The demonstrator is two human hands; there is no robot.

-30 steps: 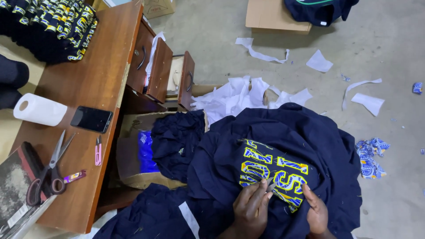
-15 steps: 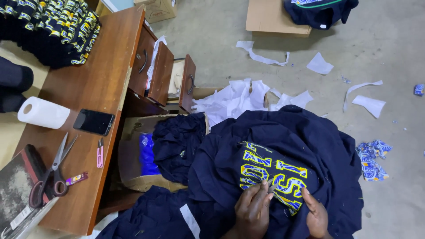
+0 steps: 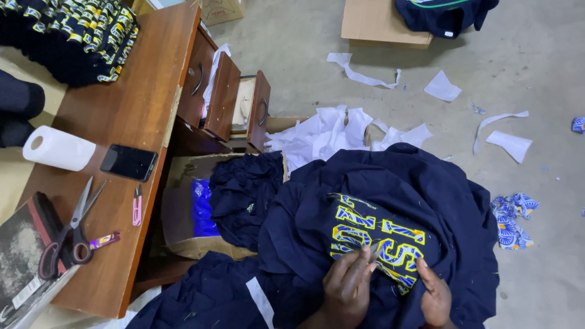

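Navy garment with yellow and blue embroidered lettering lies spread over the person's lap, seen from above. The left hand pinches something thin and pale, perhaps a small tool or a scrap, at the lower edge of the lettering. The right hand presses flat on the cloth beside it, fingers together. White backing scraps litter the floor, and a stack of like garments sits on the wooden counter, so much work seems done; this piece looks unfinished. Scissors, phone and paper roll rest on the counter.
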